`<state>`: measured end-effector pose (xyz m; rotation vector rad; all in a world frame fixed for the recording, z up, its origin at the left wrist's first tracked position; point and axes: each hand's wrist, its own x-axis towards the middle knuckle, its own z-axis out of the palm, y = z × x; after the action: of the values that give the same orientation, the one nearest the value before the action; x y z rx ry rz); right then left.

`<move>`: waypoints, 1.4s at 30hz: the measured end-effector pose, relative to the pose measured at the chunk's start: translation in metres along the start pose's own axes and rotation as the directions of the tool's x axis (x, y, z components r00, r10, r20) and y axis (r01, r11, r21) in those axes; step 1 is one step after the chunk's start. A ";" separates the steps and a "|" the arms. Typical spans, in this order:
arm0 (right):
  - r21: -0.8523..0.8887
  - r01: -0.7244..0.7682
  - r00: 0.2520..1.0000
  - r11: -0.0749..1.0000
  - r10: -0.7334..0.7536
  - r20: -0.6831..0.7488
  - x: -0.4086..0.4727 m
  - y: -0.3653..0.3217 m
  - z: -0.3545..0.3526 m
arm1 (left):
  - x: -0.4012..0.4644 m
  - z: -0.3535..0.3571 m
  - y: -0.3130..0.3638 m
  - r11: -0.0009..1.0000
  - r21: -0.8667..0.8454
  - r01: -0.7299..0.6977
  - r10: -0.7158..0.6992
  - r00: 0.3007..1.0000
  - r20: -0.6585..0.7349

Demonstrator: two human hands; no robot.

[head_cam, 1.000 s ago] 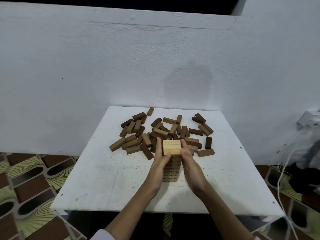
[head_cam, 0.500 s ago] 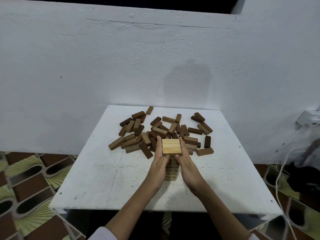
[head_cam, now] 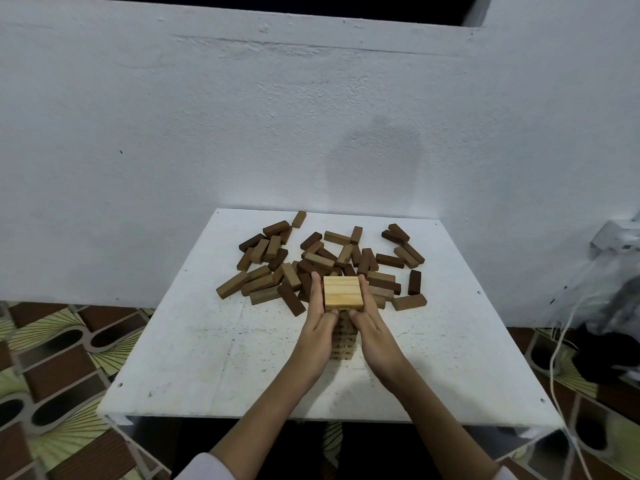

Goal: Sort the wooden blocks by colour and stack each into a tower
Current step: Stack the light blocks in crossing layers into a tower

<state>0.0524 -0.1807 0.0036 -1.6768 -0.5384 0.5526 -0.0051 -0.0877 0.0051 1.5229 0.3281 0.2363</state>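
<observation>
Both hands flank the light tower (head_cam: 343, 292) near the middle of the white tabletop (head_cam: 194, 358). The left hand (head_cam: 317, 337) lies with straight fingers flat against the tower's left side, its thumb at the near face; the right hand (head_cam: 372, 332) mirrors it on the right side, fingers straight and pressed to the wood. The hands stand apart with the tower squeezed between them. The tower's top layer shows pale blocks laid side by side. Just behind and to both sides lies a loose pile (head_cam: 311, 261) of mid-brown and dark brown blocks. A white wall (head_cam: 242, 116) rises behind the tabletop; patterned floor (head_cam: 62, 358) shows at the left, and cables (head_cam: 561, 341) hang at the right
</observation>
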 end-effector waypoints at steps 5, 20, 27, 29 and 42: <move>-0.020 -0.001 1.000 1.000 0.001 0.011 0.000 0.005 0.000 | -0.001 0.000 -0.006 1.000 0.004 0.004 -0.004 1.000 0.009; -0.005 0.033 0.999 0.999 -0.033 -0.006 0.003 0.010 0.000 | -0.001 0.000 -0.005 1.000 -0.021 -0.008 0.008 1.000 0.007; 0.037 0.036 0.999 0.999 -0.035 -0.007 0.001 0.004 -0.001 | -0.001 0.002 -0.004 0.998 -0.026 -0.051 0.051 0.999 -0.008; 0.040 0.036 0.999 0.999 -0.036 0.001 0.001 0.004 0.000 | -0.001 0.002 -0.006 0.998 -0.023 -0.054 0.053 0.999 -0.011; -0.058 0.020 0.998 0.998 -0.016 0.063 0.005 0.021 -0.038 | 0.004 -0.037 -0.040 0.999 0.047 -0.002 0.004 0.999 -0.032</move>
<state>0.0812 -0.2099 -0.0117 -1.7132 -0.6195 0.5828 -0.0163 -0.0537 -0.0354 1.5671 0.3592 0.2570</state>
